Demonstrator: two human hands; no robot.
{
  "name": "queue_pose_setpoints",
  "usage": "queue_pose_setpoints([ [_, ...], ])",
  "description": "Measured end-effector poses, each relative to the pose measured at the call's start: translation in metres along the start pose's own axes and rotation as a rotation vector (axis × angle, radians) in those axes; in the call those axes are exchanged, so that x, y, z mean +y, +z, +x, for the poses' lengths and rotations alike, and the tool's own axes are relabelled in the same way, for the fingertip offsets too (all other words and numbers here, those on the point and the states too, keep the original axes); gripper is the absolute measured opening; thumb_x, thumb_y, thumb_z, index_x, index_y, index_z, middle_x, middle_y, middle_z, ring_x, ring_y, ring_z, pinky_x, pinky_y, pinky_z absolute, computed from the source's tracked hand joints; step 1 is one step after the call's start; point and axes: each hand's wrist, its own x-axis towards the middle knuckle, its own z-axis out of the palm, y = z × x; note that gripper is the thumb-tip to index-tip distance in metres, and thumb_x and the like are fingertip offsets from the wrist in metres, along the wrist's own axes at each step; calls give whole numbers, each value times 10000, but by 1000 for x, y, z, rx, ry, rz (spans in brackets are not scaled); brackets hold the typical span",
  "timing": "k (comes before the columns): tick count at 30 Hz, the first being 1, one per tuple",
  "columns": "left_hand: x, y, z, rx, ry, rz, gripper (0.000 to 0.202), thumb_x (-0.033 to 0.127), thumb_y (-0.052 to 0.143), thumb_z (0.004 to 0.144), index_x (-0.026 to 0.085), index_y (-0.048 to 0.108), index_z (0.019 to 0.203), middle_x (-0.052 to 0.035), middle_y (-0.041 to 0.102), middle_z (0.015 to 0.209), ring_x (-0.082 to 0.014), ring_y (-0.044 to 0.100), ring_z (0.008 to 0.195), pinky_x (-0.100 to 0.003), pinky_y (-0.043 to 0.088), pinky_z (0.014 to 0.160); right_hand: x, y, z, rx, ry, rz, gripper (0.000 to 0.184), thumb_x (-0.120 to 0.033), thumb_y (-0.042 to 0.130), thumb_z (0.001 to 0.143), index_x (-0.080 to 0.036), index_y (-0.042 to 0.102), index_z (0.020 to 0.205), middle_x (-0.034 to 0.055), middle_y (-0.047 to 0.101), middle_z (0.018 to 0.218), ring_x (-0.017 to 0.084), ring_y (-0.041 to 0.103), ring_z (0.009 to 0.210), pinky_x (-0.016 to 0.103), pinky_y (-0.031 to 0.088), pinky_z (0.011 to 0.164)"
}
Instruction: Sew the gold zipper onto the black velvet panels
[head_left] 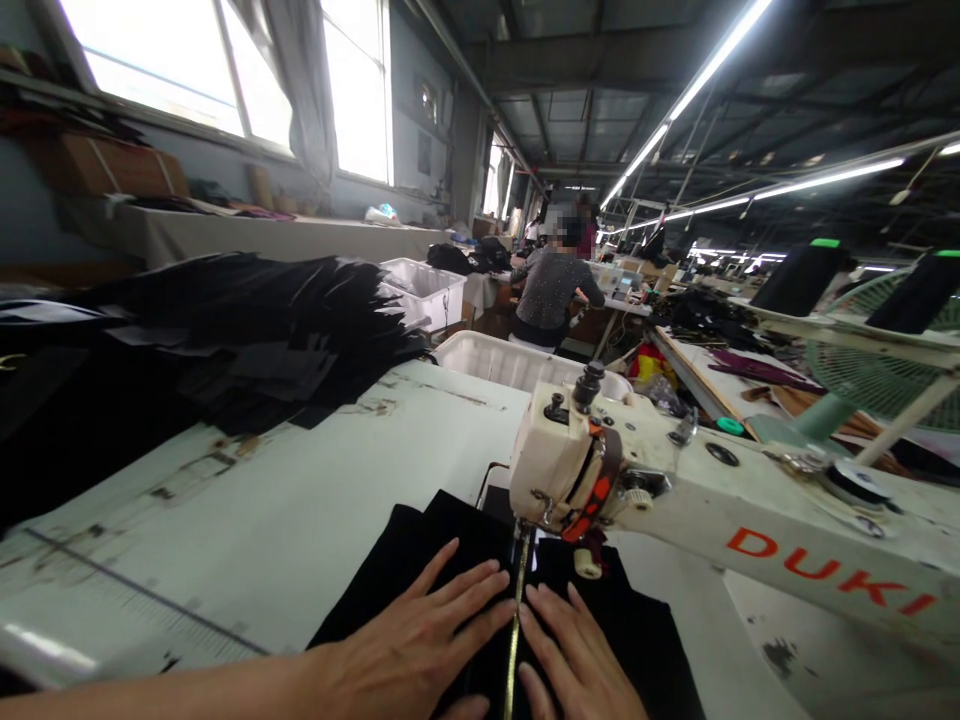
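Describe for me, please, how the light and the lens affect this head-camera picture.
Head view: the windows are blown out to white and the ceiling strip lights glare; the wide lens bends the sewing machine and the lines of the table; the black fabric shows almost no detail; the left hand and right hand, flat on it, are sharp and evenly lit.

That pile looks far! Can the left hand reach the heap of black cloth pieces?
Probably yes, with a stretch. The left hand lies flat on the black fabric sheet, and only bare white table separates it from the heap of black cloth pieces.
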Motion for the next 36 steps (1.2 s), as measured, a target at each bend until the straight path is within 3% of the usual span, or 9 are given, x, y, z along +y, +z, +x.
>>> queue_pose_setpoints([
  [5, -2, 0, 2, -51, -10, 6, 682, 215, 642, 886, 204, 347, 1501, -118, 363, 1505, -302, 321, 1403, -549, 194, 1157, 2, 3, -1, -6, -66, -35, 331, -293, 550, 928, -168, 644, 1219, 35, 652, 1239, 183, 659, 1089, 248, 560, 931],
  [9, -4, -1, 0, -19, 10, -16, 715, 212, 647, 886, 242, 311, 1516, -102, 361, 1511, -293, 326, 1404, -549, 167, 1164, 2, 4, -1, 3, -67, -41, 318, -287, 549, 920, -170, 657, 1196, 41, 663, 1218, 179, 664, 1078, 248, 553, 946],
  [16, -5, 0, 2, -62, -3, -19, 762, 193, 684, 854, 270, 314, 1515, -96, 365, 1515, -303, 339, 1401, -573, 160, 1157, 3, 9, -5, 0, -105, -89, 339, -282, 530, 916, -163, 649, 1210, 31, 647, 1243, 186, 667, 1072, 253, 581, 891],
  [30, -9, 4, 0, -20, 13, -13, 783, 218, 704, 858, 286, 294, 1521, -87, 368, 1513, -303, 354, 1391, -567, 167, 1156, 4, 11, -7, 7, -88, -27, 332, -275, 558, 911, -163, 649, 1209, 35, 657, 1230, 167, 658, 1087, 218, 536, 960],
  [36, -9, 1, 0, -69, 17, -16, 775, 204, 706, 856, 255, 307, 1519, -97, 348, 1519, -303, 342, 1396, -564, 156, 1154, 4, 10, -5, -5, -101, -51, 331, -267, 534, 916, -151, 645, 1206, 35, 658, 1228, 177, 665, 1075, 252, 559, 929],
])
